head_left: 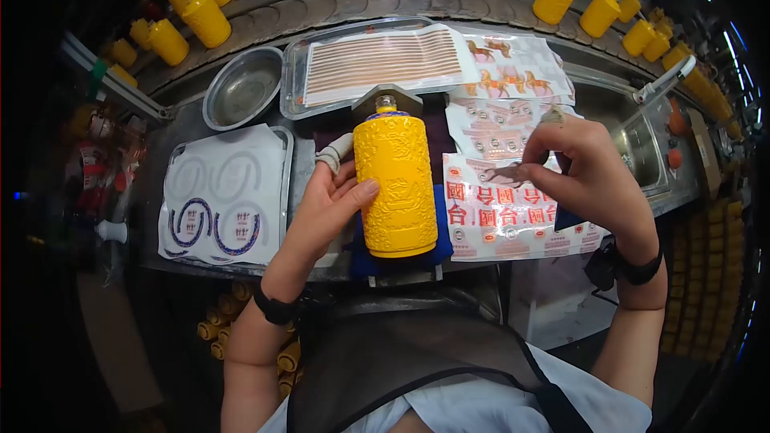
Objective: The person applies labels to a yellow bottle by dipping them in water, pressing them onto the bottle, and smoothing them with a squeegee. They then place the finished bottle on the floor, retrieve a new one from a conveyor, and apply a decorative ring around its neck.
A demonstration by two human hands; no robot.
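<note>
A yellow embossed bottle (pixel 399 192) with a bare neck stands at the centre, over a blue cloth (pixel 443 247). My left hand (pixel 330 192) holds its left side, thumb on the front and a white cover on one finger. Right of the bottle, my right hand (pixel 573 162) pinches a small dark, thin piece (pixel 504 173) between thumb and finger. That hand is above a sheet with red characters (pixel 489 232). Behind it lie a sheet of small printed marks (pixel 473 124) and a sheet of horse pictures (pixel 517 64).
A tray (pixel 295 56) holds a brown-striped sheet (pixel 385 62). To the left are a round metal bowl (pixel 243 88) and a tray (pixel 287 144) with ring-patterned paper (pixel 220 192). Yellow bottles line a conveyor (pixel 353 2) at the back. A sink (pixel 638 144) is at right.
</note>
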